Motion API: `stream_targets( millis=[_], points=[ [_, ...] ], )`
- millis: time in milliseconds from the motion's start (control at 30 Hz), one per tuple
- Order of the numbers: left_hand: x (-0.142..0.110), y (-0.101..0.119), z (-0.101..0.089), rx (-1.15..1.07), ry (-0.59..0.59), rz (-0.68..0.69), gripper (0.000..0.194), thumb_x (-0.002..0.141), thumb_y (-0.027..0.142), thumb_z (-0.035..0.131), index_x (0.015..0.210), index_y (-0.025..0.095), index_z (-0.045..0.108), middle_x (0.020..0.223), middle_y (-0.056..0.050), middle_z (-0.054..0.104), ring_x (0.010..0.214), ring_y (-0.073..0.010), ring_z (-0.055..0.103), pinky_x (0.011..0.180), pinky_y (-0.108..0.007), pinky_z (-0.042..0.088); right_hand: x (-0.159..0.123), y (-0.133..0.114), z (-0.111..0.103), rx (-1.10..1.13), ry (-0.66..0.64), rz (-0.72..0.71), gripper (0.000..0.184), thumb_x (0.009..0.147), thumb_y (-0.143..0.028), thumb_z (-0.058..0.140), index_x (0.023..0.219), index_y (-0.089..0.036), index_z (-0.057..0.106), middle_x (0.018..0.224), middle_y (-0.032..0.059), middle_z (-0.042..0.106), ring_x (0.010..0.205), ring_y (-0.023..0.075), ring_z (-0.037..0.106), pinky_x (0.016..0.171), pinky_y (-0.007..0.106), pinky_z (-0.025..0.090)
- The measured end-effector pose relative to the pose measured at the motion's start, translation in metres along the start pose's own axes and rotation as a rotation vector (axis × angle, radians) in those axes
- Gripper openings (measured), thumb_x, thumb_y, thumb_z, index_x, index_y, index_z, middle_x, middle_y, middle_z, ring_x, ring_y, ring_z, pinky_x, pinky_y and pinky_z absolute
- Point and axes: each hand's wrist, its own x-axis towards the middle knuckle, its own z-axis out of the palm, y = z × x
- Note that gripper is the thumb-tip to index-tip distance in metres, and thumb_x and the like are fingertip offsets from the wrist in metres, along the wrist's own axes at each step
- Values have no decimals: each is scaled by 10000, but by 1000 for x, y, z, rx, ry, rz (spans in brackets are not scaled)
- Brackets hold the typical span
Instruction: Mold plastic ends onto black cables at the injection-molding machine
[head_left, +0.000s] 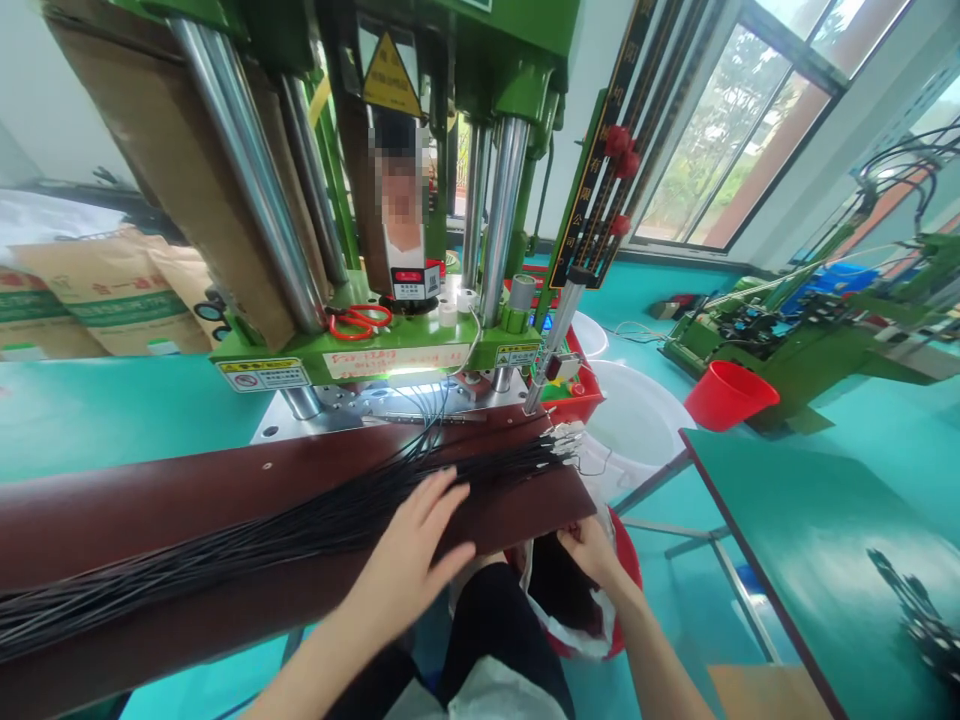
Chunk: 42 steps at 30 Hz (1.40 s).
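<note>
My left hand [412, 545] has its fingers spread. It lies over the near side of a long bundle of thin black cables [300, 530], and I cannot tell whether the fingertips touch them. The bundle runs along a brown board [517, 510] and ends at the right in pale, whitish tips [562, 445]. At the board's near right corner is my right hand [592, 550], its fingers curled together by the edge. What they hold, if anything, is hidden. Below that hand stands a red bucket [628, 560] with a white liner and dark contents.
A green press [420, 345] with steel columns rises behind the board, with red-handled scissors [360, 322] lying on it. Several cables lead into its lit gap. To the right are a white tub [637, 410], a red bin [727, 395] and a green table [810, 520] bearing black parts.
</note>
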Motion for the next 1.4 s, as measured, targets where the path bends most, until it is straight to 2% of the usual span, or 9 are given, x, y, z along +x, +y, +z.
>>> stream_targets(
  millis=[133, 267, 400, 567, 800, 1000, 1167, 1267, 1400],
  points=[
    [82, -14, 10, 280, -97, -51, 658, 768, 461, 510, 1276, 57, 397, 1363, -221, 363, 1270, -331, 303, 999, -453, 308, -15, 3, -6, 7, -18, -53, 533, 666, -140, 471, 1197, -180, 469, 1133, 77, 574, 1107, 246, 491, 1000, 438, 329],
    [111, -20, 12, 371, -288, -92, 683, 730, 539, 514, 1210, 58, 446, 1138, -219, 568, 1114, -338, 459, 892, -418, 362, -37, 22, -14, 38, -30, -35, 675, 688, -143, 461, 1343, -185, 305, 1327, 82, 427, 1240, 215, 371, 1046, 411, 281],
    [116, -15, 7, 328, -413, -95, 397, 744, 462, 534, 1002, 162, 566, 972, -117, 638, 960, -284, 544, 807, -379, 382, -50, 26, -23, 39, -96, 38, 704, 703, -145, 455, 1375, -199, 251, 1358, 79, 387, 1232, 213, 386, 1020, 412, 328],
    [113, -13, 10, 232, -305, -73, 158, 809, 313, 469, 836, 178, 546, 911, -57, 602, 820, -187, 580, 714, -282, 396, -48, 15, -27, 24, -134, -27, 686, 707, -136, 455, 1367, -194, 278, 1356, 98, 375, 1154, 233, 466, 956, 410, 406],
    [113, -8, 16, 185, -160, -137, 262, 903, 282, 246, 898, 186, 490, 858, -46, 619, 793, -177, 597, 674, -274, 388, -49, 7, -25, -15, -205, -32, 675, 714, -121, 454, 1363, -212, 292, 1316, 100, 412, 1074, 237, 518, 917, 417, 430],
    [123, -11, 16, 193, -393, -55, 241, 791, 396, 494, 894, 186, 550, 950, -52, 589, 853, -197, 588, 698, -276, 406, -53, 7, -23, -24, -235, -2, 666, 721, -115, 448, 1361, -222, 296, 1283, 84, 460, 1057, 225, 528, 922, 406, 421],
    [124, -8, 15, 282, -437, 89, 231, 752, 346, 559, 917, 185, 558, 959, -54, 560, 830, -202, 583, 686, -288, 421, -55, 5, -20, -68, -257, 10, 650, 722, -117, 436, 1352, -210, 306, 1250, 91, 493, 1099, 228, 507, 921, 384, 421],
    [124, -8, 12, 294, -344, 143, 149, 823, 253, 451, 886, 188, 569, 960, -59, 566, 908, -204, 556, 706, -287, 431, -55, 3, -17, -88, -282, 22, 639, 733, -120, 423, 1353, -215, 301, 1254, 91, 486, 1091, 227, 513, 907, 372, 428],
    [123, -12, 8, 119, -188, 125, 169, 843, 234, 413, 880, 195, 574, 1000, -42, 591, 940, -176, 532, 823, -288, 415, -55, 0, -14, -111, -320, 29, 645, 724, -115, 431, 1349, -213, 307, 1253, 102, 483, 1043, 232, 540, 880, 364, 437]
  ],
)
